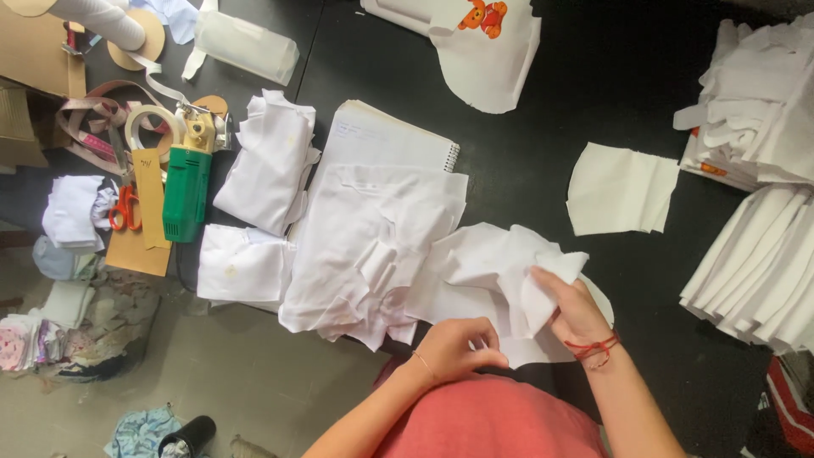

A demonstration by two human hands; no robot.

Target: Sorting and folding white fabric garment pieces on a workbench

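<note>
Two hands (fingers curled) on white fabric [496, 271]

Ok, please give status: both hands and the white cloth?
Left hand and right hand both grip white cloth pieces. Cloth pile close beside. Nothing blocking.

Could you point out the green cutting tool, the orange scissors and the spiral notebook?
green cutting tool [186, 191]: head view, middle of its green body.
orange-handled scissors [126, 209]: head view, on the handles.
spiral notebook [381, 140]: head view, bare top page.

crumpled white fabric pieces [487, 271], piled on black table edge
</note>
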